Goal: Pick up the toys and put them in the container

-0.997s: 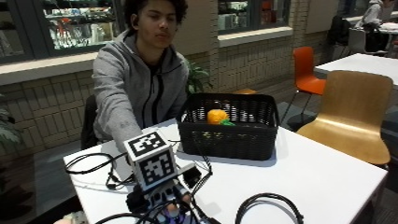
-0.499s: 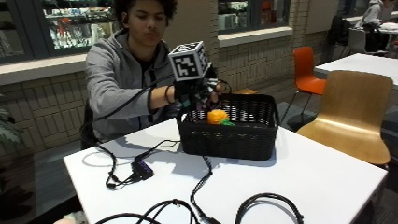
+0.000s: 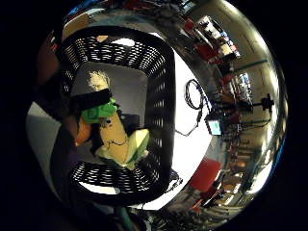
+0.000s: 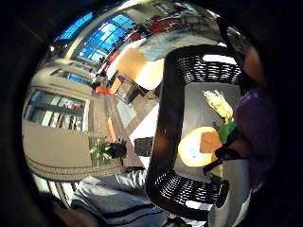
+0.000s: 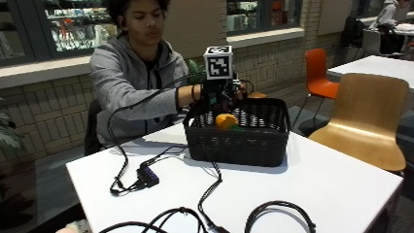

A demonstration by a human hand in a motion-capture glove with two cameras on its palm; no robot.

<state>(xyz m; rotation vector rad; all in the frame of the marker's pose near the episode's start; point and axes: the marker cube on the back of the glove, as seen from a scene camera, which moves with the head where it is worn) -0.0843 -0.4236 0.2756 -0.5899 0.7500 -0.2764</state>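
Outside view shows the gloved right hand (image 5: 223, 94) held above the black basket (image 5: 237, 141), over its back rim on the person's side, probably so that a toy can fall straight inside. The basket stands on the white table (image 5: 336, 189), toward the back edge near the person. An orange toy (image 5: 226, 121) is seen inside, near the front wall. From the palm views, a corn toy (image 3: 117, 139) with green leaves lies on the basket floor beside this orange toy (image 4: 201, 145), so at least two toys are already in the container. Whether the fingers are open or curled I cannot tell, because dark straps and the palm cover them. No toys are visible on the table outside the basket.
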